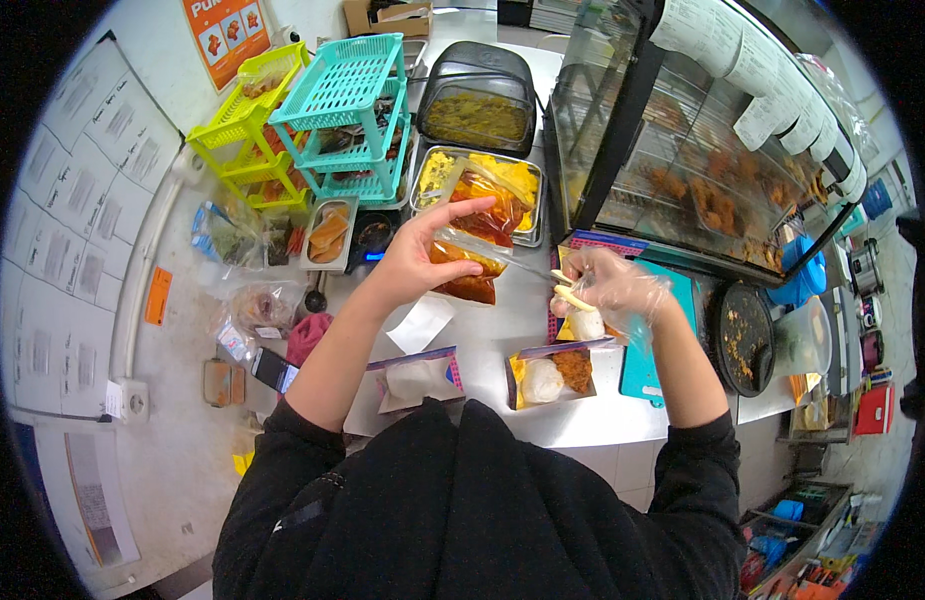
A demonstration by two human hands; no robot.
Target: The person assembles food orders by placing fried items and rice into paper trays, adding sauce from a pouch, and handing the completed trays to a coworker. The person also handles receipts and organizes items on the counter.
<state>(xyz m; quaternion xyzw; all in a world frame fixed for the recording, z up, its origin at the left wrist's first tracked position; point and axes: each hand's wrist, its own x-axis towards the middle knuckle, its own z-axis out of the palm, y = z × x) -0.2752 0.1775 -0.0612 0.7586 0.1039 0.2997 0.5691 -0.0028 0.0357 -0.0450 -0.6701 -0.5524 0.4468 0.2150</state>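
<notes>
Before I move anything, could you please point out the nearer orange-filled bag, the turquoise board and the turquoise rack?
Nearer orange-filled bag (469,289): head view, filled lower part.
Turquoise board (639,376): head view, lower part.
Turquoise rack (340,80): head view, top shelf.

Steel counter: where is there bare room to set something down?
Bare steel lies between the white paper, lower sauce bag and right box; a slimmer gap separates the left box and right box. Crowded behind: yellow food tray, dark tray, teal rack.
</notes>
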